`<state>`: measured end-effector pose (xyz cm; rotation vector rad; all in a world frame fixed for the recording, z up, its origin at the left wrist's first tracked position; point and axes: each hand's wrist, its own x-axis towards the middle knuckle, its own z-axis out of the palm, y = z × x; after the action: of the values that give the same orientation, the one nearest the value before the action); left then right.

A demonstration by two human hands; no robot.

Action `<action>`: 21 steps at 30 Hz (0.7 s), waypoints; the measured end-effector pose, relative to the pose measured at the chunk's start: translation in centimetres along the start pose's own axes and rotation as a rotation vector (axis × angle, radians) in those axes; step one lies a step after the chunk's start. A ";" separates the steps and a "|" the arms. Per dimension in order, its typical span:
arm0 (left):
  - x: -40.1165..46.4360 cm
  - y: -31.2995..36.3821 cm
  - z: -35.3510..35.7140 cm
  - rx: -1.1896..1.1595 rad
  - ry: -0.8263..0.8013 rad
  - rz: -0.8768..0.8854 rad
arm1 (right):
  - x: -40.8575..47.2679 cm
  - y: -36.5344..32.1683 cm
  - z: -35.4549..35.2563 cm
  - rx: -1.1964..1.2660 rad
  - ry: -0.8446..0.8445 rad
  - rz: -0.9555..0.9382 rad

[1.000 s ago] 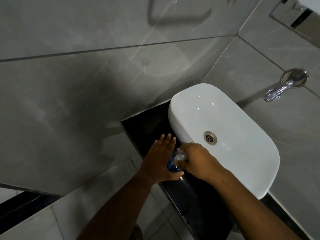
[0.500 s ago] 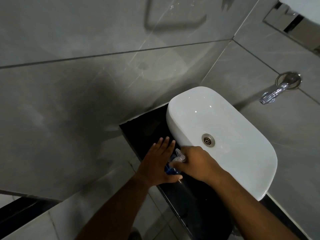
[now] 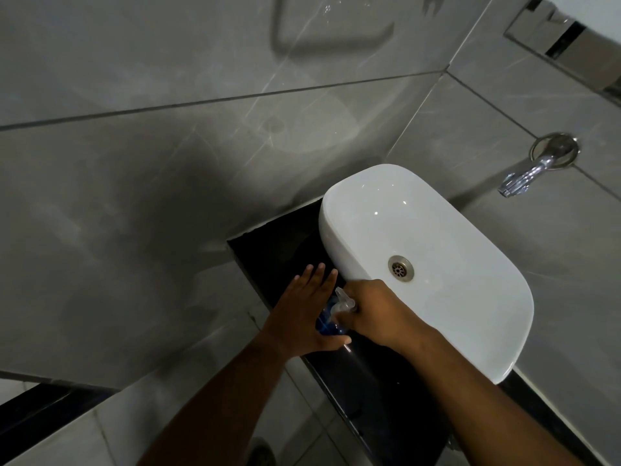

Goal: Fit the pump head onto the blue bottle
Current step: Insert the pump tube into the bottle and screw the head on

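The blue bottle [image 3: 325, 322], judged light and slick, is steadied on the black tabletop [image 3: 279, 250] beside the basin [image 3: 437, 230] by the flat, unclenched left hand [image 3: 307, 312], while the pump head [image 3: 343, 302] is grasped in the right hand [image 3: 376, 309], best held at its collar.

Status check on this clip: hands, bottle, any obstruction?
Left hand flat against blue bottle, fingers straight. Right hand closed on pump head atop bottle. Seating not visible. Sink close alongside, nothing blocking.
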<state>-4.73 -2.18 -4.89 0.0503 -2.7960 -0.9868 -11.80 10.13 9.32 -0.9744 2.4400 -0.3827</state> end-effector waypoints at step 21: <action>0.4 -0.3 0.2 -0.065 0.010 0.008 | 0.2 2.6 2.5 0.116 0.110 -0.067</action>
<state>-5.12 -2.34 -5.15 0.0362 -2.7507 -1.0713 -12.08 11.68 6.04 -1.0109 2.4559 -0.6087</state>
